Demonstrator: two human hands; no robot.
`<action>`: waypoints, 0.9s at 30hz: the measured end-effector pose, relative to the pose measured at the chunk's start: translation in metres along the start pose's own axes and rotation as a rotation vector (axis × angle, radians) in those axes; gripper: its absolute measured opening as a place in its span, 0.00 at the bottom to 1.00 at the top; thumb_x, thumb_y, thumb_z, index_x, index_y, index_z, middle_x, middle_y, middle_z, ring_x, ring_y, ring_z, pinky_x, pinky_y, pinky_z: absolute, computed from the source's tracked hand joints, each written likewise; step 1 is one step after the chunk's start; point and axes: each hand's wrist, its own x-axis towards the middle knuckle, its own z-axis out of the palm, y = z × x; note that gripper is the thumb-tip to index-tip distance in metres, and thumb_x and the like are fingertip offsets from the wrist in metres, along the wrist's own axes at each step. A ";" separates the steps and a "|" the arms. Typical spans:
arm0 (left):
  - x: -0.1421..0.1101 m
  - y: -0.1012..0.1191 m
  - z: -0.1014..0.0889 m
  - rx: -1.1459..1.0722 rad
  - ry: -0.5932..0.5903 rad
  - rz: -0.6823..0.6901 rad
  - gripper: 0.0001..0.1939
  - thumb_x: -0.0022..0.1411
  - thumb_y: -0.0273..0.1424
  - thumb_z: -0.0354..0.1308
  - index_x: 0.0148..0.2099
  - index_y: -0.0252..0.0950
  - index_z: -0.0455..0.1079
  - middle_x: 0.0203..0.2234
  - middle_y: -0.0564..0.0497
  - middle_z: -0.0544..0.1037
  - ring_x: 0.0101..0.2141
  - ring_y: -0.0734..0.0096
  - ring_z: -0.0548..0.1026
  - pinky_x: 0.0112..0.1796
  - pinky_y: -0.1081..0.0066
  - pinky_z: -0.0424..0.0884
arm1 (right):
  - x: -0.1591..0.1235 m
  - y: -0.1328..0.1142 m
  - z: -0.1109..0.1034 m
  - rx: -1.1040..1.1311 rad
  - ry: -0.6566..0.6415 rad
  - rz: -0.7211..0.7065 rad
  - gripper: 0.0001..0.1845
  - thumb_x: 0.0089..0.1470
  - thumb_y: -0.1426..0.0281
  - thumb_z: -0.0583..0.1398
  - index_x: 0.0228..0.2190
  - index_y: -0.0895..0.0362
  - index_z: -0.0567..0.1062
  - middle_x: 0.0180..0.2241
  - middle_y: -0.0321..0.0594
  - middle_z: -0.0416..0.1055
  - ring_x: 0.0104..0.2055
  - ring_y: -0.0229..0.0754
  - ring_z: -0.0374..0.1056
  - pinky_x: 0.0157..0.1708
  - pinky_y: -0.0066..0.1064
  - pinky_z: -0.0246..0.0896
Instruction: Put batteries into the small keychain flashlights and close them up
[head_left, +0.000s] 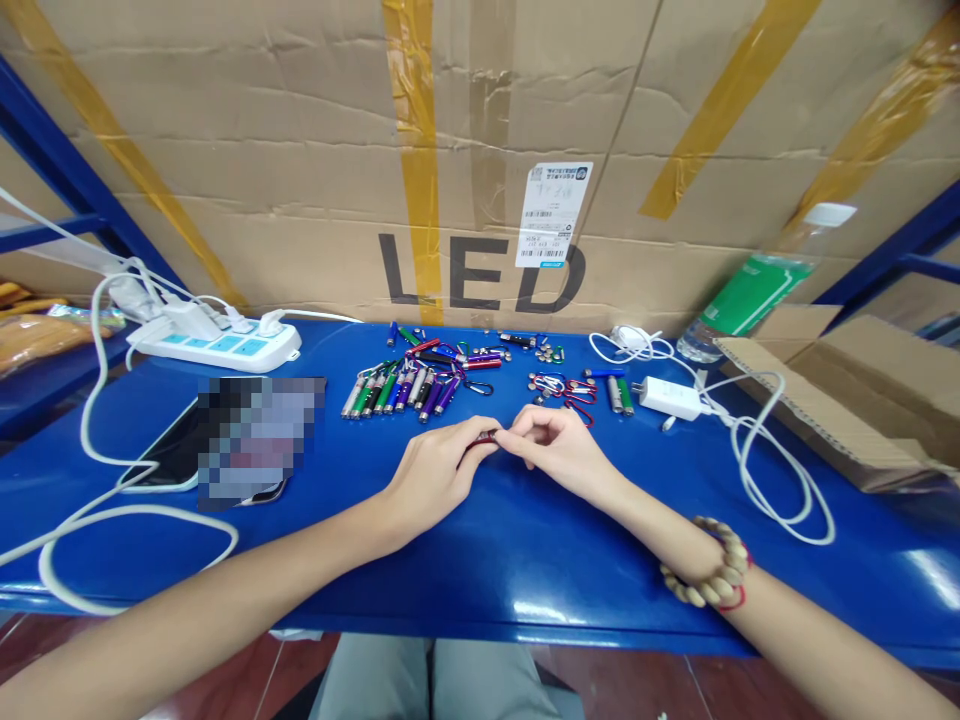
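Note:
Over the front middle of the blue table, my left hand (435, 478) is closed around a small red flashlight (486, 437), mostly hidden by the fingers. The thumb and fingertips of my right hand (559, 450) are pinched at the flashlight's right end. Just beyond my left hand lies a row of small coloured flashlights (405, 388), with several more loosely piled behind it. Red carabiner clips (579, 390) rest past my right hand, next to a silver and a green flashlight (624, 396). Small round button cells (504, 352) are scattered farther back.
On the left are a white power strip (225, 345) and two phones (169, 440) among white cables. A white charger (671, 398), looped cable, green-labelled bottle (757, 290) and open cardboard box (832, 400) stand right. A large carton (315, 150) marked LED closes off the back.

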 end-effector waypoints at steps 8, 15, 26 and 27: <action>0.002 0.000 -0.002 -0.022 -0.005 -0.033 0.11 0.65 0.30 0.44 0.45 0.41 0.67 0.38 0.55 0.77 0.37 0.72 0.75 0.37 0.76 0.68 | -0.001 -0.002 -0.003 -0.058 0.046 -0.290 0.09 0.45 0.68 0.64 0.31 0.58 0.77 0.29 0.38 0.68 0.19 0.28 0.59 0.17 0.23 0.55; 0.003 -0.001 -0.002 0.031 -0.052 -0.016 0.12 0.65 0.30 0.43 0.46 0.42 0.66 0.37 0.55 0.76 0.37 0.73 0.75 0.36 0.76 0.68 | 0.000 0.003 -0.002 -0.016 0.030 -0.271 0.08 0.44 0.67 0.65 0.25 0.59 0.76 0.28 0.37 0.68 0.18 0.27 0.60 0.16 0.23 0.55; 0.002 -0.004 0.001 0.028 -0.097 0.049 0.12 0.66 0.29 0.41 0.46 0.38 0.64 0.38 0.51 0.74 0.40 0.69 0.72 0.42 0.70 0.68 | 0.002 0.001 -0.004 0.049 -0.013 -0.256 0.13 0.39 0.64 0.67 0.19 0.60 0.73 0.26 0.35 0.66 0.16 0.28 0.60 0.15 0.24 0.57; 0.003 -0.003 0.000 0.005 -0.107 0.050 0.12 0.66 0.29 0.41 0.46 0.38 0.64 0.38 0.50 0.73 0.40 0.69 0.72 0.42 0.70 0.68 | 0.002 0.001 -0.005 0.041 -0.018 -0.254 0.13 0.40 0.63 0.67 0.19 0.60 0.73 0.26 0.36 0.66 0.16 0.28 0.60 0.15 0.24 0.57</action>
